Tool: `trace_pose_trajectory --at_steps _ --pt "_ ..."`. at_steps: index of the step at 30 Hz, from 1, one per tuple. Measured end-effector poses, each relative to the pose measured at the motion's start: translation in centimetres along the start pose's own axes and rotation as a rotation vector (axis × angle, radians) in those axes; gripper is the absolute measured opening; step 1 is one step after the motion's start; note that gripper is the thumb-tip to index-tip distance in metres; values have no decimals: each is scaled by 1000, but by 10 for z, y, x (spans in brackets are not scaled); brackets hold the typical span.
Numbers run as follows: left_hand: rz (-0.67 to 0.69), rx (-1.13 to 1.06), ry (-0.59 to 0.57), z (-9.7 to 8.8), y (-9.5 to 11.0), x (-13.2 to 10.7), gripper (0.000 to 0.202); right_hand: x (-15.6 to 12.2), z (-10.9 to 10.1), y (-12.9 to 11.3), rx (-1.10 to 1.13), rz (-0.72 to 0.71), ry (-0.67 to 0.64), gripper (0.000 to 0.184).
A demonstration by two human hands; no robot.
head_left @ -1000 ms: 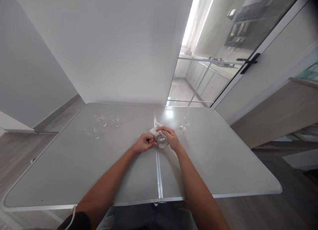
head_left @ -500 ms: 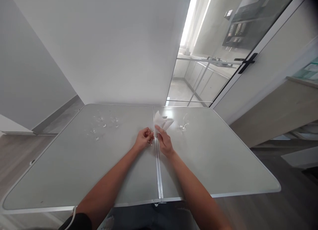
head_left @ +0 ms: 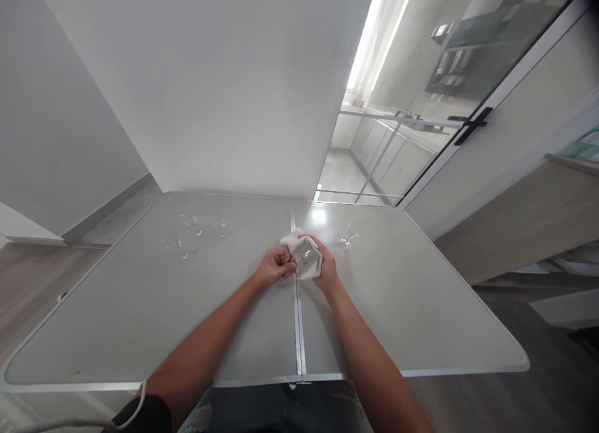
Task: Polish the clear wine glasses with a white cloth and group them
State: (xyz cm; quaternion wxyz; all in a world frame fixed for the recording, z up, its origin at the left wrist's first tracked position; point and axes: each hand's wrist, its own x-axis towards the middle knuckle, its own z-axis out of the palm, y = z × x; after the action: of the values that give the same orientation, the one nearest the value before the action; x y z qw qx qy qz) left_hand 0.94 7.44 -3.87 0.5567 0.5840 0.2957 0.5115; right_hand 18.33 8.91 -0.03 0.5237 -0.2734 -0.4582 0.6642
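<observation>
A clear wine glass (head_left: 306, 256) lies sideways between my hands over the table's centre seam. My left hand (head_left: 276, 266) is closed, its fingers pinching the glass at its stem end. A white cloth (head_left: 309, 272) wraps around the bowl. My right hand (head_left: 326, 261) is closed around the cloth from the right side, pressing it against the glass; some of its fingers are hidden behind the cloth.
On the left of the grey folding table (head_left: 397, 314) stand several clear glasses (head_left: 199, 226), faint against the surface. Another stemmed glass (head_left: 347, 238) stands right of my hands. A white wall (head_left: 234, 90) and a glass door (head_left: 369, 152) border the far edge.
The cloth, upright and loosely folded before, now wraps around the glass bowl. My right hand has moved slightly right and turned around it. My left hand keeps its hold.
</observation>
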Motion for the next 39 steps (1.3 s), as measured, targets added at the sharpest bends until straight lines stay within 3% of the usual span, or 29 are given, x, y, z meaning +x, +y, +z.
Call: trace_pose_trajectory --at_steps 4,8,10,13,18,21,25,28,30,34,36,39 --pt "-2 -97 159 0 -4 6 48 1 19 20 184 17 17 50" --pt "50 -64 387 3 3 9 39 3 22 39 -54 -69 45 44" --pt "95 -3 441 2 4 8 32 4 20 43 -199 -108 40 42" --pt "149 155 478 -2 3 5 25 4 19 43 -235 -141 4 41" --pt "223 365 455 -1 1 3 14 5 16 42 -218 -186 3 41" --pt "262 361 449 1 3 4 14 7 8 46 -239 -159 8 43" --pt "248 318 358 -5 3 4 21 11 1 50 -332 -122 34 40" --pt "206 144 395 -9 3 4 29 10 2 49 -354 -83 33 38" --pt "157 -96 428 -9 5 4 26 7 6 46 -255 50 -33 38" --pt "-1 -446 231 -5 12 3 47 0 13 40 -33 339 -138 37" --pt "-28 -473 170 -6 12 3 57 -1 13 37 -46 341 -161 39" --pt "11 -439 262 -9 6 5 58 0 12 34 -301 175 -147 39"
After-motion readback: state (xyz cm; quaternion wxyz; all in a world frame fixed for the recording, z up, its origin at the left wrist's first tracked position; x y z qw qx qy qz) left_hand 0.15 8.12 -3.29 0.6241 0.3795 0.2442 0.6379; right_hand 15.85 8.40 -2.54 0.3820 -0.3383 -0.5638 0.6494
